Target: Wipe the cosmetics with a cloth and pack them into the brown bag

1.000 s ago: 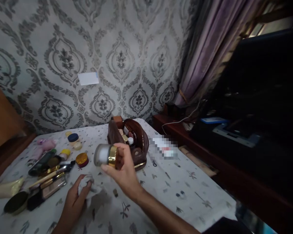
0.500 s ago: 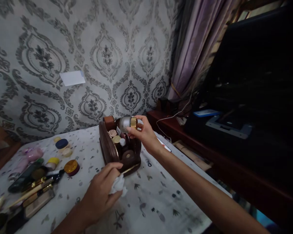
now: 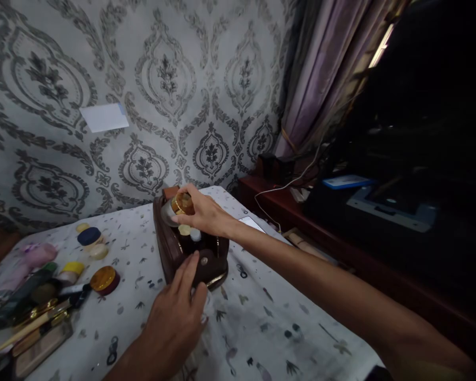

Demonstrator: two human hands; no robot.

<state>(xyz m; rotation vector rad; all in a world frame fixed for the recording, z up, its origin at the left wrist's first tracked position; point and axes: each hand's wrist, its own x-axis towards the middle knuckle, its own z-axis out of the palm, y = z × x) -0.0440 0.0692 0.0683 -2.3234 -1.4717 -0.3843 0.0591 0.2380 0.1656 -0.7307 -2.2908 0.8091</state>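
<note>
A brown zip-up toiletry bag (image 3: pixel 164 248) stands unzipped on the table, with several small bottles and jars inside. My right hand (image 3: pixel 206 211) grips a frosted jar with a gold lid (image 3: pixel 184 203), tilted over the far part of the bag's opening. A bottle with a white cap (image 3: pixel 195 235) and a pale round lid (image 3: pixel 184 229) show below it. At the bag's near end, the fingertips of my left hand (image 3: pixel 174 315) touch the brown flap. A crumpled white tissue (image 3: pixel 208 307) peeks out beside that thumb, mostly hidden under the hand.
Cosmetics lie at the left: an amber-lidded jar (image 3: pixel 104 279), a blue-lidded jar (image 3: pixel 89 237), a yellow-capped pot (image 3: pixel 72 270), a pink bottle (image 3: pixel 39 255) and brushes. Behind the right forearm is a phone (image 3: pixel 251 224). A white cable (image 3: pixel 287 185) hangs by the dark red furniture.
My right hand has moved left and turned the jar down over the bag's far part. The left fingers have stretched onto the flap, and less tissue shows. The view has shifted slightly.
</note>
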